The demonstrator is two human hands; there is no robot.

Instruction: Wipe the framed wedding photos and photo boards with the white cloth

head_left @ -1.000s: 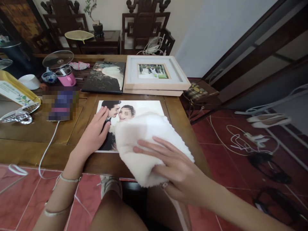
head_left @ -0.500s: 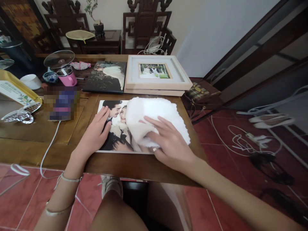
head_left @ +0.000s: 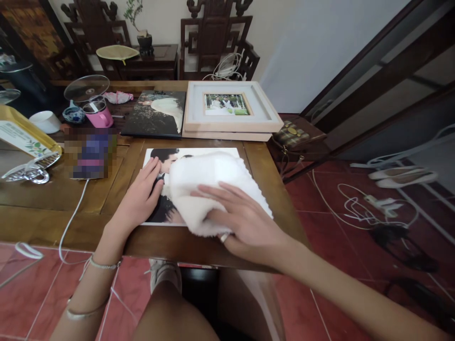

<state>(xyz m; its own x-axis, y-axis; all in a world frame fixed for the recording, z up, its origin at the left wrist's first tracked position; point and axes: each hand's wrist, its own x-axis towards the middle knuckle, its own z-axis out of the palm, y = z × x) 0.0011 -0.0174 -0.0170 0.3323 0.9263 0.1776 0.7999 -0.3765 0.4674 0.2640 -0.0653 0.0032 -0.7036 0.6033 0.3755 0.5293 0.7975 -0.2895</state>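
The cloth (head_left: 204, 173), gripped by the right hand (head_left: 245, 222), has been swept leftward, hiding more of the photo (head_left: 166, 209) pressed by the flat left hand (head_left: 141, 195).

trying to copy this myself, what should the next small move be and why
Perhaps slide the fluffy white cloth slightly left with the right hand: part of the flat, rectangular couple photo shows uncovered between the cloth and the left hand.
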